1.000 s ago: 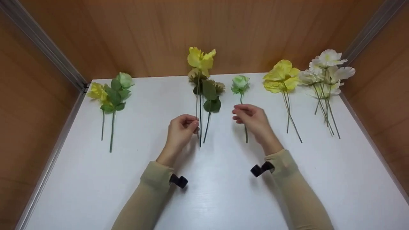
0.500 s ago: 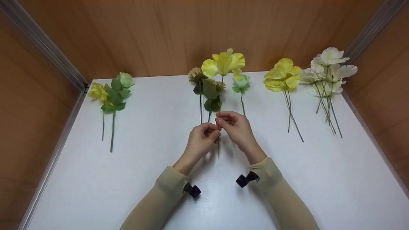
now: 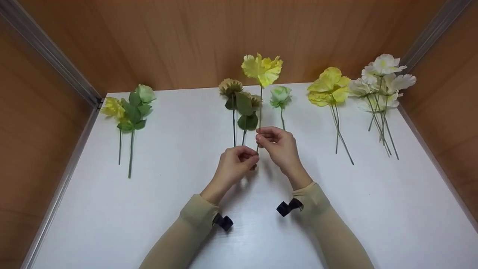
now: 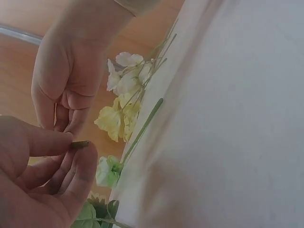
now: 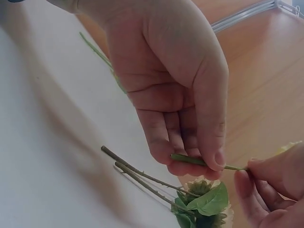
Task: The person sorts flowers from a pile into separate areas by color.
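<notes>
A yellow flower [image 3: 262, 70] on a long thin stem stands upright in front of me, its bloom toward the back wall. My left hand [image 3: 236, 163] pinches the stem low down; in the left wrist view the cut stem end [image 4: 80, 144] pokes out between thumb and fingers. Just above it, my right hand [image 3: 279, 148] pinches the same stem between thumb and fingertips. Behind the hands lie two beige-green flowers [image 3: 230, 87] with dark leaves, their lower stems hidden by my left hand. A pale green rose [image 3: 280, 95] lies right of them, its lower stem covered by my right hand.
On the left of the white table [image 3: 112, 216] lie a yellow flower [image 3: 113, 107] and a leafy pale green rose [image 3: 145, 93]. Farther right are loose yellow flowers [image 3: 329, 87] and a group of white flowers [image 3: 386, 82]. Wooden walls [image 3: 179, 41] enclose the back and sides.
My left hand has carried the yellow flower to the right, off the beige-green flowers. My right hand has come left from the pale green rose and taken hold of the stem; the bloom has turned.
</notes>
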